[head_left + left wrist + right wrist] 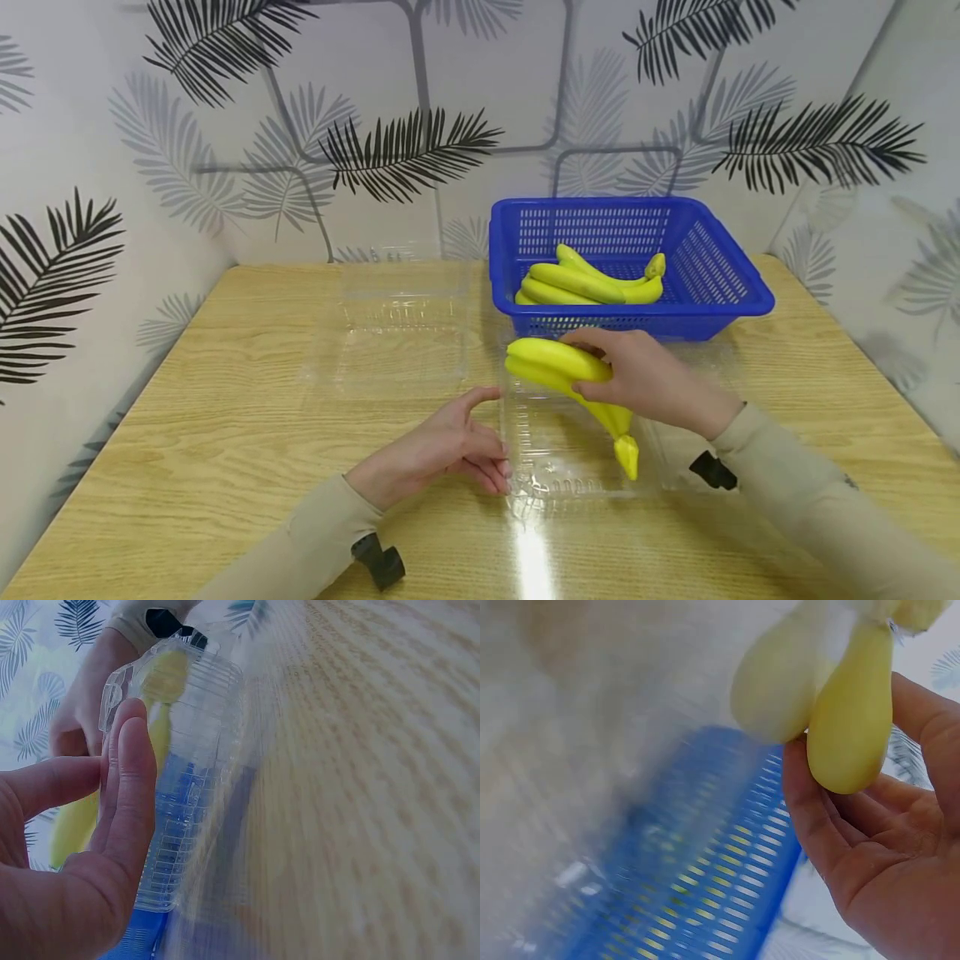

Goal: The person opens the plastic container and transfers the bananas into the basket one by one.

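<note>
My right hand (637, 375) grips a bunch of yellow bananas (558, 362) from above, its stem end slanting down toward me. The bunch is over an open clear plastic container (555, 475) in front of the basket. In the right wrist view, the fingers and thumb close around one banana (851, 720). My left hand (457, 450) is at the left side of that container, fingertips touching its wall. In the left wrist view, its fairly straight fingers (135, 772) lie against the clear plastic side (202, 727).
Behind the container stands a blue slotted basket (637, 321) with more bananas (573, 283) inside. Another open clear plastic container (401, 342) sits to the left on the wooden table (247, 417). A patterned wall (465, 83) borders the table's back.
</note>
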The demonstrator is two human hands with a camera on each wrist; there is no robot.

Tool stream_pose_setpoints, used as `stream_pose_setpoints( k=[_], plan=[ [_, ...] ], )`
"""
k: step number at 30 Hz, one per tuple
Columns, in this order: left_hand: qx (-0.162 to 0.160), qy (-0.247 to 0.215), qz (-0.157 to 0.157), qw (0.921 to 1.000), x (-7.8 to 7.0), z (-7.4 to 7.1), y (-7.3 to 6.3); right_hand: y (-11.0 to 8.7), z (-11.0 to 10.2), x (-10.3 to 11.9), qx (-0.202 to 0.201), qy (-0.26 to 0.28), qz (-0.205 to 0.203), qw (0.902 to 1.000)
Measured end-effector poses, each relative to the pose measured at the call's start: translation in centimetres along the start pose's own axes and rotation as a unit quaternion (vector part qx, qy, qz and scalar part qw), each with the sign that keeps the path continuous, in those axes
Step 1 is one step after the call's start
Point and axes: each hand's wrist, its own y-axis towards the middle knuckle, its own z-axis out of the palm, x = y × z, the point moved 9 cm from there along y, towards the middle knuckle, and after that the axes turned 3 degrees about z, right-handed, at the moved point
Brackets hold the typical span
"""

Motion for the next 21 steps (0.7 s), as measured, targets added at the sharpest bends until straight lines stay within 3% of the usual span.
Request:
stream_pose_setpoints(
  k=[8, 15, 21],
  plan=[
    [0.002, -0.004, -0.004, 1.0, 0.1, 0.1, -0.1, 0.8, -5.2, 0.4, -0.023, 0.021, 0.015, 0.9994],
    [-0.001, -0.003, -0.001, 1.0, 0.1, 0.1, 0.0, 2.7, -9.9, -1.2, -0.069, 0.008, 0.054, 0.9961],
    [0.0, -0.006, -0.003, 1.0, 0.1, 0.0, -0.1, 4.5, -13.2, -2.8, -0.101, -0.021, 0.048, 0.9934]
  ],
)
